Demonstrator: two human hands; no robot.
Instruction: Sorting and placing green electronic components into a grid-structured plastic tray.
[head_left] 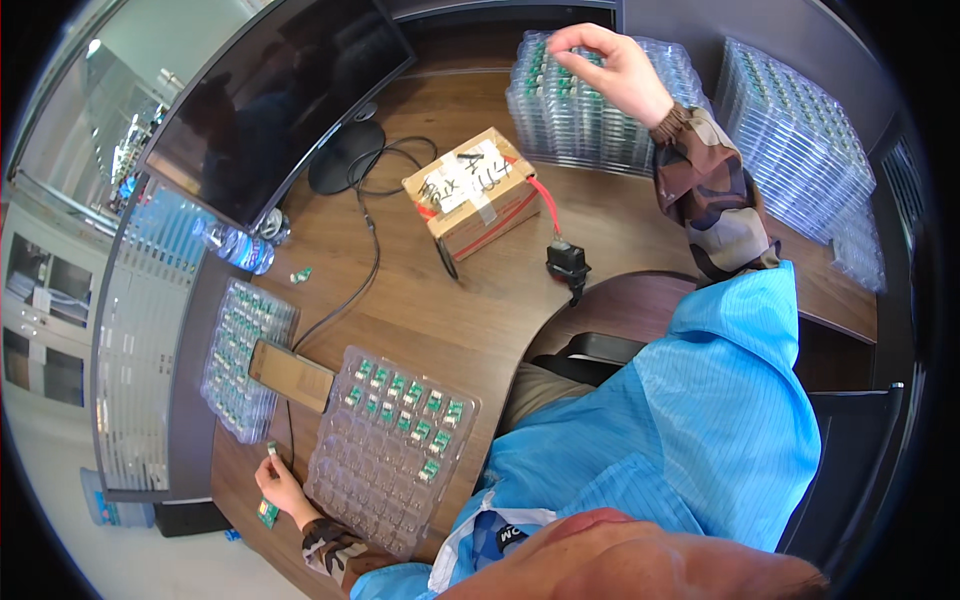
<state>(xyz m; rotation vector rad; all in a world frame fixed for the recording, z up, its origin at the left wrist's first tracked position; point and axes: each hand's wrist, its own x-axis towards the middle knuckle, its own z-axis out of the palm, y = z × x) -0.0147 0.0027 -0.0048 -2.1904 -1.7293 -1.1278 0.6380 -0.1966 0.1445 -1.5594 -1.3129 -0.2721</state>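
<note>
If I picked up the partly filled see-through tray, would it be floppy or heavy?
The tray looks like thin, clear plastic, so it's probably light and might bend a little. Its green boards sit in shallow open pockets, so they could slide out if tipped. Most are toward one end, which may feel heavier.

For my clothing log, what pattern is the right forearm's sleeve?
The right sleeve is brown-and-beige camouflage, shown best in the head view.

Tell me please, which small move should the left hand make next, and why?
Perhaps lower the small piece, which the left hand appears to pinch, into the transparent tray beside it, since green boards fill that tray only partly.
</note>
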